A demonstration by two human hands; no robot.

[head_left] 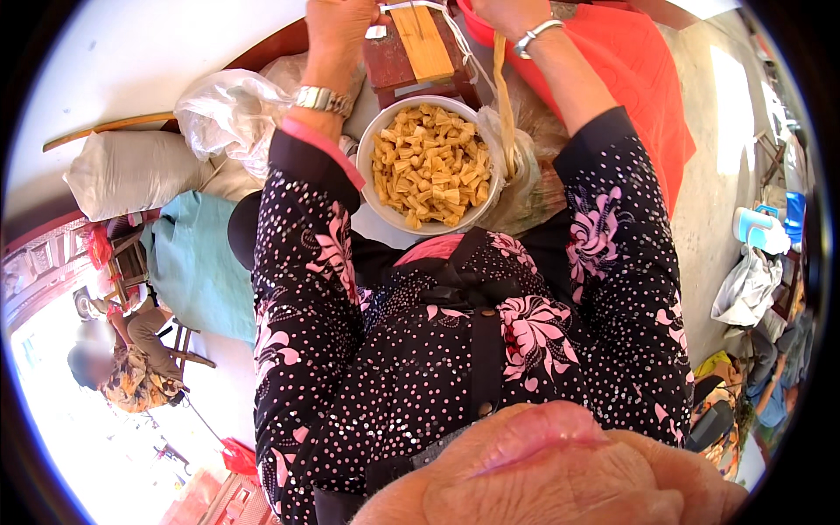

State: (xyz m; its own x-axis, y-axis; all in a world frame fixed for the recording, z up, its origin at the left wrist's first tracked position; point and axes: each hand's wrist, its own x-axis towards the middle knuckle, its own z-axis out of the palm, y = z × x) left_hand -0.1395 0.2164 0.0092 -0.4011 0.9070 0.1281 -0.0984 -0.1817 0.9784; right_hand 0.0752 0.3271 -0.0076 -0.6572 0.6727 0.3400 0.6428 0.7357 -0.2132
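We judge the step to be handling the long, flat tan strip (pixel 502 92), which hangs below our right hand (pixel 510 15) beside the round white bowl (pixel 365 171) of folded tan pieces (pixel 430 164). Our left hand (pixel 339 24) is near the dark red wooden box (pixel 382 63); we cannot tell how either hand's fingers are set, and the next move likely calls for steadying the strip.

board (pixel 426 42): smooth wood | bracelet (pixel 535 35): glossy metal | bag (pixel 234 118): crinkled plastic
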